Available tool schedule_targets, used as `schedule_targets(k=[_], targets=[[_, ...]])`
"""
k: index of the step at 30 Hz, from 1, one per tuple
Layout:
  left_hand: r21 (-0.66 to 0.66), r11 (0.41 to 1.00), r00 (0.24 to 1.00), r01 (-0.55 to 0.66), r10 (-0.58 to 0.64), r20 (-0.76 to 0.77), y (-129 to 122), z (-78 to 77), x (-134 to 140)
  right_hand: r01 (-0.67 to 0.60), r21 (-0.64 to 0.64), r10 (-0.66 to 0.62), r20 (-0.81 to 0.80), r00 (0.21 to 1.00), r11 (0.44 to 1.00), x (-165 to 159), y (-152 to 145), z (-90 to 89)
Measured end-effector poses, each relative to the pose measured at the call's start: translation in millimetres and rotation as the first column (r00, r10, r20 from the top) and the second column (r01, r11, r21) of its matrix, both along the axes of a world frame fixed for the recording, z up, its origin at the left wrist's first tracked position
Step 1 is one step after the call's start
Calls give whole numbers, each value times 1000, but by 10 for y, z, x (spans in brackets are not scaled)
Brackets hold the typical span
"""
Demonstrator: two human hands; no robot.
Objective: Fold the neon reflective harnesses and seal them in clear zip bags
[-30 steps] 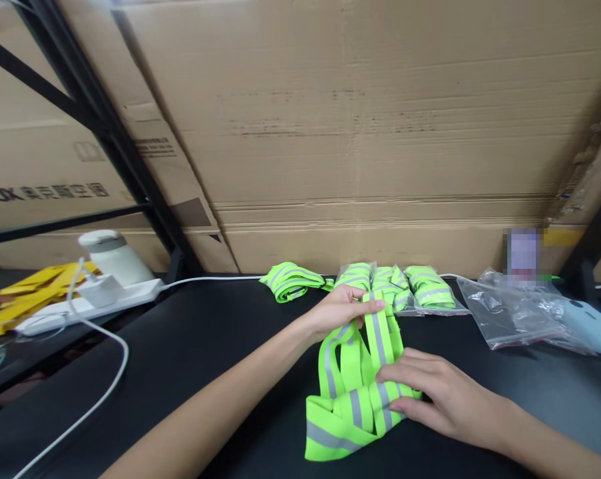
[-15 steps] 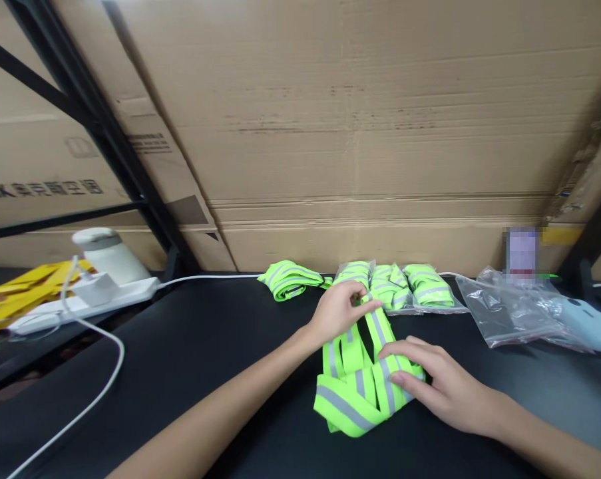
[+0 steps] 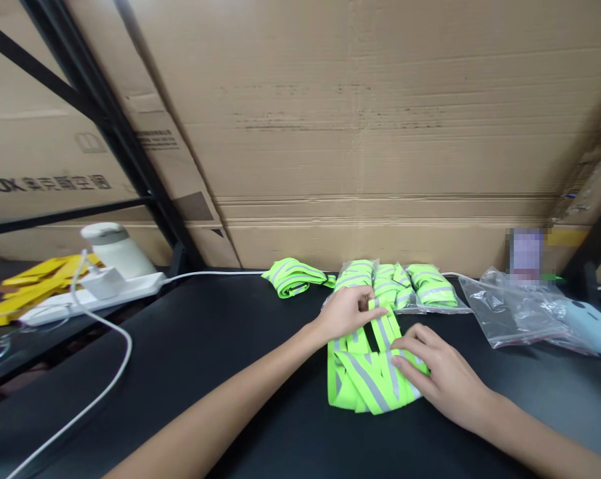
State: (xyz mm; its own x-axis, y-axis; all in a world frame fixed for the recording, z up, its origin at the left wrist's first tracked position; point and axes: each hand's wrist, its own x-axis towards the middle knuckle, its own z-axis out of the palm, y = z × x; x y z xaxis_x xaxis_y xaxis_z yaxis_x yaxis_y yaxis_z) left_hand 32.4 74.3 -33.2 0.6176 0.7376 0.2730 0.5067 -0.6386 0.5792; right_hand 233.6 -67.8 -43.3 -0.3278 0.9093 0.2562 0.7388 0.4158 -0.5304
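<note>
A neon-yellow reflective strap (image 3: 367,382) with grey stripes lies partly folded on the black table (image 3: 220,332). Gripping its far end, my left hand (image 3: 345,313) has thumb and fingers closed on the band. At the near right part of the bundle, my right hand (image 3: 437,369) pinches the folded strap between thumb and fingertips. Just beyond, three bagged strap bundles (image 3: 393,286) stand in a row in clear plastic. Left of them a rolled strap (image 3: 295,277) lies unbagged.
Clear plastic bags (image 3: 510,309) and a light blue phone-like object (image 3: 592,326) lie at the right. A power strip (image 3: 130,289) with a white cable, a white bottle (image 3: 120,249) and yellow straps (image 3: 40,286) are at the left. Cardboard (image 3: 355,133) walls the back.
The near part of the strap has been folded up, away from me, into a more compact bundle. My right hand has shifted slightly with it; my left hand still grips the far end.
</note>
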Motion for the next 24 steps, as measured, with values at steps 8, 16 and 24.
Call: schedule_targets(k=[8, 16, 24], targets=[[-421, 889, 981, 181, -196, 9, 208, 412, -567, -166, 171, 140, 154, 978, 971, 22, 36, -116], [-705, 680, 940, 200, -335, -57, 219, 497, -763, -209, 138, 174, 233, 957, 968, 39, 30, -63], [-584, 780, 972, 223, -222, 74, 190, 374, -612, -276, 85, 247, 250, 936, 958, -7, -29, -5]])
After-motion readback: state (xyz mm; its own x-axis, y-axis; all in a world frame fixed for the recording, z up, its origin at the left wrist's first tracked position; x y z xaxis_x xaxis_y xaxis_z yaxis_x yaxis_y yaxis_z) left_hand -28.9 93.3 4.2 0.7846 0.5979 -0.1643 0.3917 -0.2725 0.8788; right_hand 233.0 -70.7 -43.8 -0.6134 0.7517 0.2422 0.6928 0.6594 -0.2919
